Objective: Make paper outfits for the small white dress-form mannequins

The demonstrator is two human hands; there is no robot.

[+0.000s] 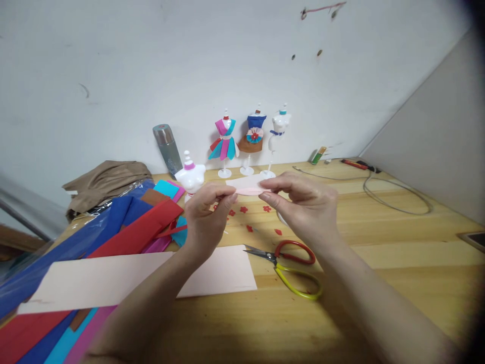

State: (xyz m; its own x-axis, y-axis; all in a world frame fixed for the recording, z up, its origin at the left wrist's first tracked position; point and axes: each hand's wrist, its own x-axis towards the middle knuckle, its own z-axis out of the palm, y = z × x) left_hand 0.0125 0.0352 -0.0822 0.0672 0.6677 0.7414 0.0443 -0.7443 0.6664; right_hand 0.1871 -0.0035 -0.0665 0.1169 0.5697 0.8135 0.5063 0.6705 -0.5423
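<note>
Basically, wood table [379, 273] ran under everything. Pile [151, 230] of red, blue, turquoise, magenta and brown pieces covered the left side; long pale pink sheet [106, 278] lay partly across it. Three forms [254, 129] stood upright at the back, two dressed. Left hand [210, 215] pinched the small piece's left part, thumb against forefinger; right hand [308, 205] pinched its right part likewise. Scissors [271, 256], one red handle loop, one yellow, lay below, tips at the sheet's corner. Small piece [246, 185] was up over the table, stretched between both hands: pale pink, flattish, narrow, slightly deeper pink along the lower edge. Fold there? Couldn't tell. Red flowers [244, 210] lay scattered beneath, smallest.
</note>
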